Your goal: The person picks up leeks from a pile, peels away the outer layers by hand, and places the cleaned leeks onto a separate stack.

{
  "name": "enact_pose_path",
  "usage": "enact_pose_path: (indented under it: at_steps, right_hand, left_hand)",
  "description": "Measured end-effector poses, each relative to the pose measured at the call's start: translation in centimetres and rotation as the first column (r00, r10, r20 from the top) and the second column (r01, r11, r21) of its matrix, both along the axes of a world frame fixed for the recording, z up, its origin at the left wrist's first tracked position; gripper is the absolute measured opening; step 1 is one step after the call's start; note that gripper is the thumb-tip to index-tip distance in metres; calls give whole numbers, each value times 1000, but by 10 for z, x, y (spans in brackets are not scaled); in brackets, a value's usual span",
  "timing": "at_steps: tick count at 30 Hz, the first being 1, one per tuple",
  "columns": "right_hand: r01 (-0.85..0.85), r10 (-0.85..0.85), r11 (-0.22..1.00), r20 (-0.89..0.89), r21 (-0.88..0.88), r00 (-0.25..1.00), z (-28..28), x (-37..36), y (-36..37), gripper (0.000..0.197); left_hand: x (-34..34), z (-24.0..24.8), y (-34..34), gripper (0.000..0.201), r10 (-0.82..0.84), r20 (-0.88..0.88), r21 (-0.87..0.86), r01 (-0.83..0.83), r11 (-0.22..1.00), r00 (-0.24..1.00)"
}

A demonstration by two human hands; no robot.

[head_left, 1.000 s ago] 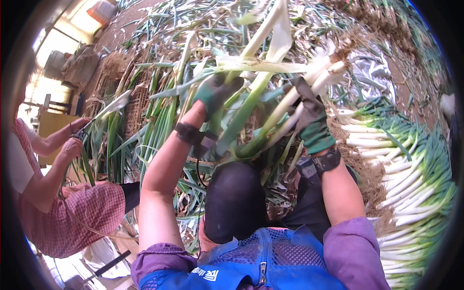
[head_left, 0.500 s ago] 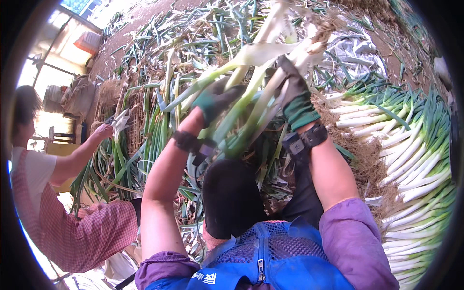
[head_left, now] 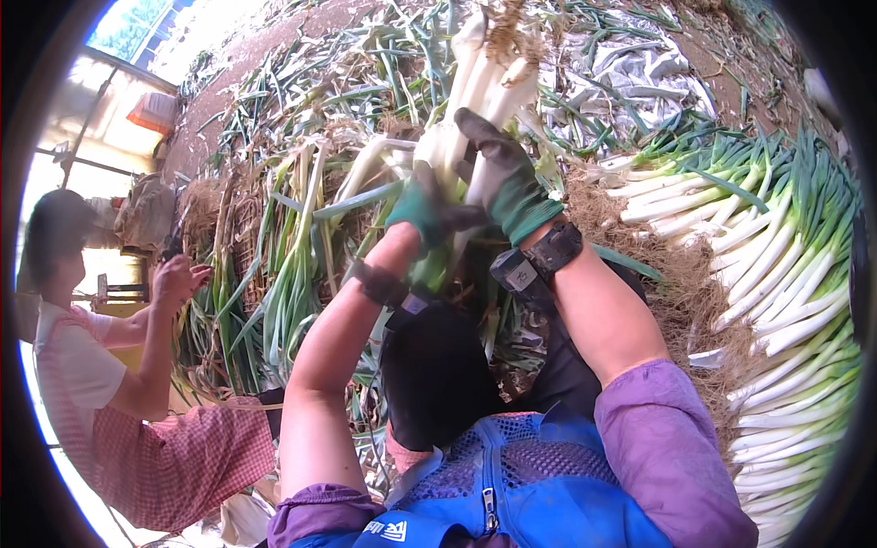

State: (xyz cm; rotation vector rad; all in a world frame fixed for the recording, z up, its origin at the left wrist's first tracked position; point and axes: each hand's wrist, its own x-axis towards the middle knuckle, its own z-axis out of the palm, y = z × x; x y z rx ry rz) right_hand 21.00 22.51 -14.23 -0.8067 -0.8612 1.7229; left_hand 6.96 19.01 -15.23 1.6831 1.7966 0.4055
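Note:
In front of me a bundle of leeks (head_left: pixel 484 78) stands with its roots pointing away and its green tops toward my body. My right hand (head_left: pixel 512 178), in a dark glove with a green cuff, is closed round the white stalks. Lower down, my left hand (head_left: pixel 427 205), gloved alike and slightly blurred, wraps the bundle where it turns green. Its dark fingers cross over the stalks. Left of the bundle lie pale, bent stalks (head_left: pixel 370 164) and a long green leaf (head_left: pixel 358 201). Below my hands, the tops are partly hidden.
Many leeks (head_left: pixel 786 274) lie fanned in rows at the right, roots inward. Loose leaves and peelings (head_left: pixel 356 96) cover the ground ahead. Untrimmed leeks (head_left: pixel 292 237) lean at the left. A co-worker (head_left: pixel 119 365) sits there with both hands raised. White sheeting (head_left: pixel 635 68) lies far right.
The bundle has swung left and become more upright, its stalks closer together. My right hand has moved left and slightly down, nearer my left hand. The co-worker's hands have drawn back.

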Motion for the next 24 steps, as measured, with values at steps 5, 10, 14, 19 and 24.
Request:
enact_pose_path:
  at_steps: [5, 10, 14, 19, 24]
  right_hand:
    - [42, -50, 998, -170, -47, 984, 3, -9, -5, 27]
    - [33, -28, 999, -461, 4, 887, 20, -11, -13, 18]
    - [138, -103, 985, -286, 106, 953, 18, 1, -4, 22]
    - [229, -297, 834, 58, 502, 953, 23, 25, 33, 67]
    - [293, -277, 828, -106, 478, 955, 46, 46, 38, 47]
  left_hand:
    - [4, -18, 3, 76, 66, -14, 145, -64, 987, 998]
    - [-22, -22, 9, 56, 95, 458, 118, -167, 979, 884]
    - [-44, -1, 12, 48, 49, 471, 93, -104, 990, 881]
    - [-94, 46, -7, 36, 51, 659, 81, -139, 987, 750]
    - [-102, 83, -46, 42, 65, 644, -78, -19, 997, 763]
